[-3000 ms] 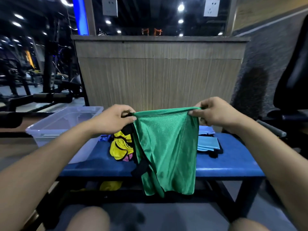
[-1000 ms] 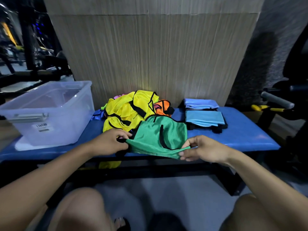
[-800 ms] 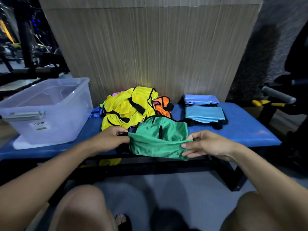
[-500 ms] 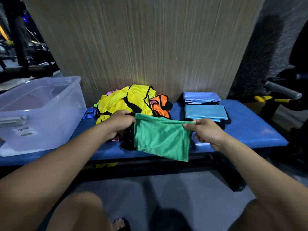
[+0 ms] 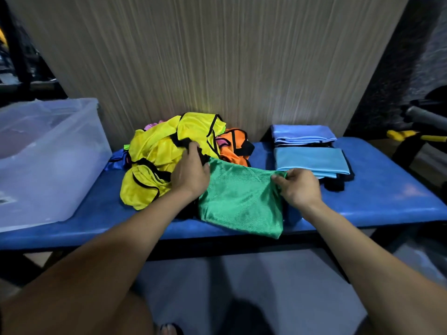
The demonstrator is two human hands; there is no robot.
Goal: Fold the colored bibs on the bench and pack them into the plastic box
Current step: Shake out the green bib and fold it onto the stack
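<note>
Reaching forward, your left hand (image 5: 191, 174) and right hand (image 5: 298, 187) pinch the folded green bib's (image 5: 242, 201) far corners, its fold running left-right.

A tall wood-grain panel (image 5: 217, 56) fills the middle and top of the frame, its pale vertical streaks running straight down. To the right of it stands a dark, rough-textured wall (image 5: 396, 68). At the right edge a grey padded bar (image 5: 428, 118) juts in, with a yellow-handled piece (image 5: 408, 134) just below it. Dark gym equipment (image 5: 17, 56) sits in the upper left. The grey floor (image 5: 242, 286) spreads across the bottom.
</note>
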